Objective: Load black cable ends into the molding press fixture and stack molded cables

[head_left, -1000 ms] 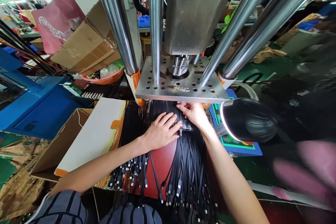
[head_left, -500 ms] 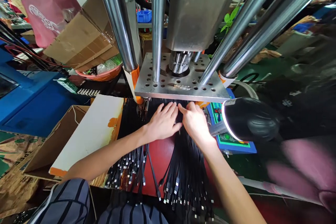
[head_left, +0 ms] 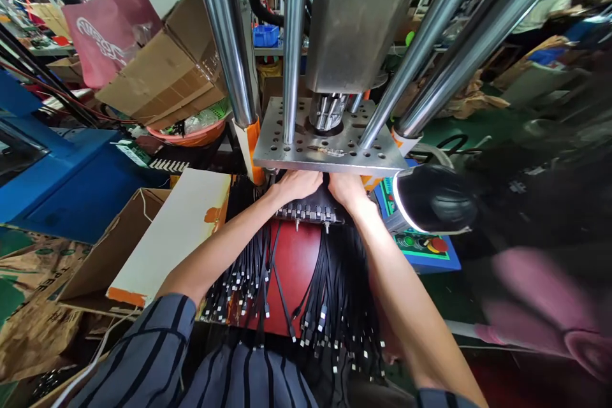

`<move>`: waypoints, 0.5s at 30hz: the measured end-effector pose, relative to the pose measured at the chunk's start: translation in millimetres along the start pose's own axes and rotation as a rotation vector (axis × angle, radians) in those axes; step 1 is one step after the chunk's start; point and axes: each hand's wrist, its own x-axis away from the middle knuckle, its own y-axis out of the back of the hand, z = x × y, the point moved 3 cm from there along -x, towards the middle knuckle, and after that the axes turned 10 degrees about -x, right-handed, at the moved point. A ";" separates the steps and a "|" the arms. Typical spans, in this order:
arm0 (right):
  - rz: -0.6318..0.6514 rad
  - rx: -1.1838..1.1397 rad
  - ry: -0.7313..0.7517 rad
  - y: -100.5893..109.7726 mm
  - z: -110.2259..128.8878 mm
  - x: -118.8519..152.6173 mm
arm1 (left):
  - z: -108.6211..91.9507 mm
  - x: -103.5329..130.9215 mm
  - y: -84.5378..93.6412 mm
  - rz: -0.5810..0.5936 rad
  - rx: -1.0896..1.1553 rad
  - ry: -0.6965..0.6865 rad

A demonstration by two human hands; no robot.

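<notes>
My left hand [head_left: 299, 185] reaches under the front edge of a drilled metal press plate [head_left: 329, 159]. Beside it, a little to the right, my right hand [head_left: 348, 190] is under the same edge. The plate hides the fingers of both hands, and what they touch cannot be made out. Just below my hands lies a dark fixture [head_left: 306, 197], its front edge lined with several small metal-tipped plugs [head_left: 310, 213]. Bundles of black USB cables [head_left: 329, 306] hang over the red tabletop [head_left: 299, 255], their connector ends toward me.
Steel columns [head_left: 292, 44] rise around the press. On the right stand a black round lamp [head_left: 435, 199], a blue control box [head_left: 425, 258] with a red button and a blurred pink fan [head_left: 535, 293]. On the left are a white board [head_left: 176, 229] and a cardboard box [head_left: 109, 248].
Both hands have moved forward, from in front of the press plate to partly beneath it. The fixture's row of plugs, covered before, now shows. The camera view has shifted slightly.
</notes>
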 end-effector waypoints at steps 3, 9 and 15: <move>-0.036 0.087 -0.086 -5.2 40.0 81.3 | -7.7 72.6 18.9 -0.100 0.206 -0.005; 0.640 0.133 -0.352 -62.2 125.5 235.8 | -40.2 257.7 33.9 0.185 0.800 0.445; 0.637 -0.222 -0.290 -42.7 123.9 258.0 | -86.2 315.7 -4.7 0.406 1.670 0.800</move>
